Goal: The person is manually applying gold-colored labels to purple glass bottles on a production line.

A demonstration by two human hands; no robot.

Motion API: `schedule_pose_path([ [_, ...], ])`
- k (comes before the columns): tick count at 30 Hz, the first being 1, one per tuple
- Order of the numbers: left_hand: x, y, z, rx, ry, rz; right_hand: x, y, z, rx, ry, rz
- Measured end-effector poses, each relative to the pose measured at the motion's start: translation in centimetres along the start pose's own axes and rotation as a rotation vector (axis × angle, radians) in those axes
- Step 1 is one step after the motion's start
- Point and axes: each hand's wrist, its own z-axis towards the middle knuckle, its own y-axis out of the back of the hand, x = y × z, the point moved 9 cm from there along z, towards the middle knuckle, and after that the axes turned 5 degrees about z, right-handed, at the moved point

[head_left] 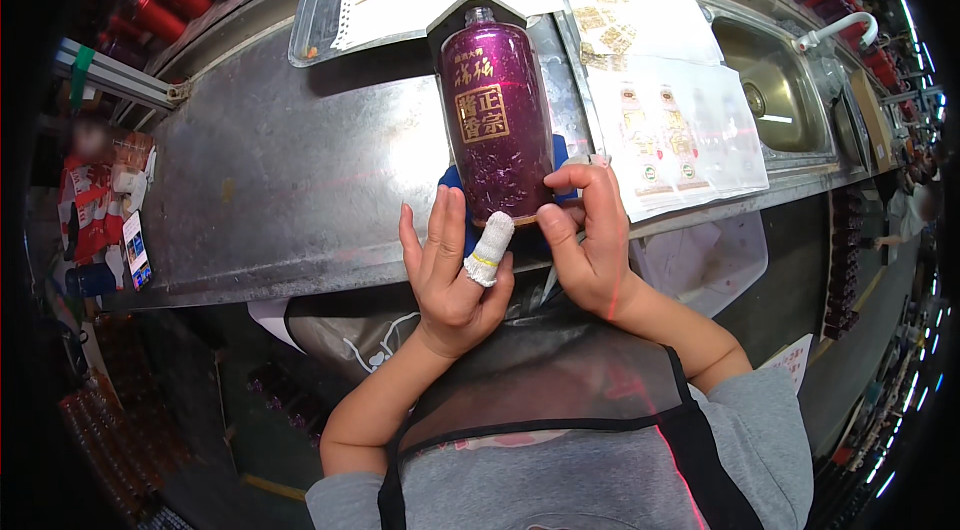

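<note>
Bottle, purple w/ gold labels, lies at centre frame on a blue holder on the steel bench, neck pointing to the top edge. Big square label and the smaller one above it look already stuck on the front. Left hand is open, fingers spread flat beside the bottle's base, thumb in a white wrap. Right hand pinches the lower right edge of the bottle. Label sheets at upper right hold more stickers, so prob. more left to apply. Sink far right.

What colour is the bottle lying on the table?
Deep purple bottle with gold labels, seen in the head view.
</note>
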Motion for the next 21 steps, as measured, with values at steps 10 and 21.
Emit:
schedule_pose_path([
  [10, 0.0, 0.0, 0.1, -0.008, 0.005, -0.008, -0.3, 0.0, 0.1, -0.017, -0.036, 0.017],
  [21, -0.5, -0.2, 0.0, 0.029, -0.001, -0.012, 0.7, 0.0, 0.1, -0.009, -0.05, -0.107],
])
